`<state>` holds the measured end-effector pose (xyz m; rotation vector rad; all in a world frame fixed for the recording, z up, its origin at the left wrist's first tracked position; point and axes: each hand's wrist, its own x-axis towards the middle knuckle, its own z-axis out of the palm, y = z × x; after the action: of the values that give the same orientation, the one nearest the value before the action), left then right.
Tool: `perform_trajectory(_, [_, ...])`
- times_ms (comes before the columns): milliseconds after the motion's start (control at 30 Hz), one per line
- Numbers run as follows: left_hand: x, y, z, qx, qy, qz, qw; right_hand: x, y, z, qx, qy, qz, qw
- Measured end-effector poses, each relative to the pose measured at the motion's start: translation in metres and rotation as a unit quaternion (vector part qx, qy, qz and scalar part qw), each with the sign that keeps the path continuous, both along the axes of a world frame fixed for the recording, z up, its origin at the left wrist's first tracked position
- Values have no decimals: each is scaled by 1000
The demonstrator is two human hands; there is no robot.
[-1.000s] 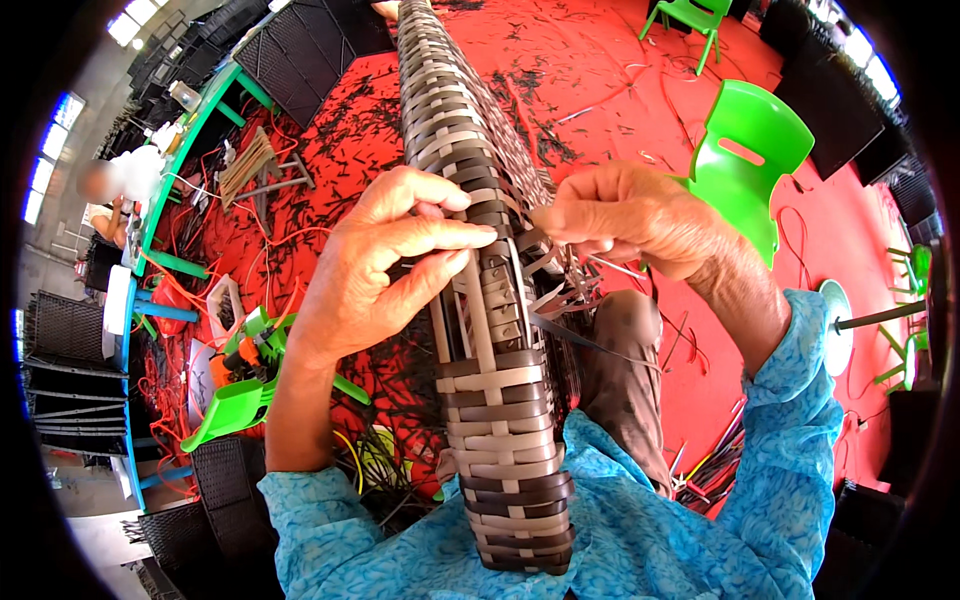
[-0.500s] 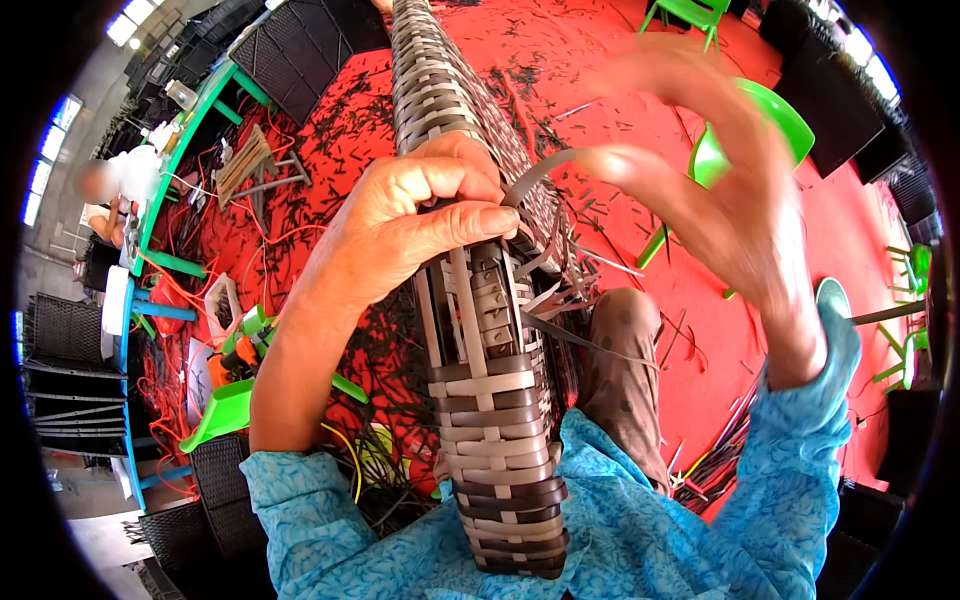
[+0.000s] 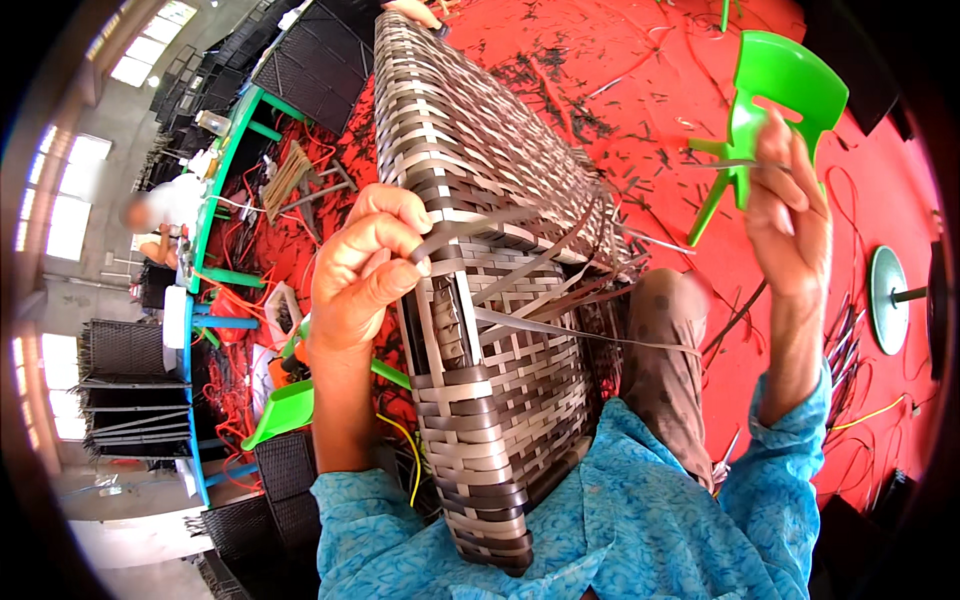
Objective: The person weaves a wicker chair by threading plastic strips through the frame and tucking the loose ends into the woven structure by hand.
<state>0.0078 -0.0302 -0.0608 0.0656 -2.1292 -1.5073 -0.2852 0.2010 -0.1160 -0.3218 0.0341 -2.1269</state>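
A wicker furniture piece (image 3: 540,385), woven from brown and grey flat strips, leans against my lap and stretches away from me. Its near edge has an unwoven gap with bare metal frame. My left hand (image 3: 360,270) is at that gap, thumb and fingers pinching a flat grey weaving strip (image 3: 490,222). Several loose strip ends (image 3: 590,335) hang from the piece's right side. Out to the right, my right hand (image 3: 790,235) is raised with fingers bent together, and a thin, blurred strip (image 3: 735,163) runs leftward from its fingers.
A green plastic chair (image 3: 790,75) stands beyond my right hand. Strip scraps litter the red floor (image 3: 640,110). On the left are a green-edged table (image 3: 225,165) and a seated person (image 3: 165,215). Another person's fingers (image 3: 415,12) touch the piece's far end.
My right hand has swung away to the right and lower, drawing apart from my left. The left hand has shifted left and down. More of the piece's right side shows.
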Motion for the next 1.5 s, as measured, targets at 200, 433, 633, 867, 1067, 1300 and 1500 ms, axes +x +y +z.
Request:
perform_trajectory(200, [6, -4, -9, -20, 38, -9, 999, -94, 128, -154, 124, -75, -114, 983])
perform_trajectory(433, [4, -5, -9, -40, 38, -14, 998, -160, 330, -316, 284, -124, -235, 921])
perform_trajectory(633, [11, -4, -13, -76, 50, -26, 995, -157, 485, -377, 395, -190, -365, 821])
perform_trajectory(867, [17, 5, -24, -94, 91, 16, 991, -102, 630, -391, 517, -144, -413, 736])
perform_trajectory(1067, [13, 10, -31, -65, 130, 60, 988, -60, 703, -387, 578, -120, -415, 693])
perform_trajectory(1300, [14, 7, -33, -69, 132, 50, 988, -26, 796, -393, 587, -21, -376, 717])
perform_trajectory(1500, [15, 7, -36, -45, 142, 68, 987, -5, 793, -363, 712, -36, -380, 590])
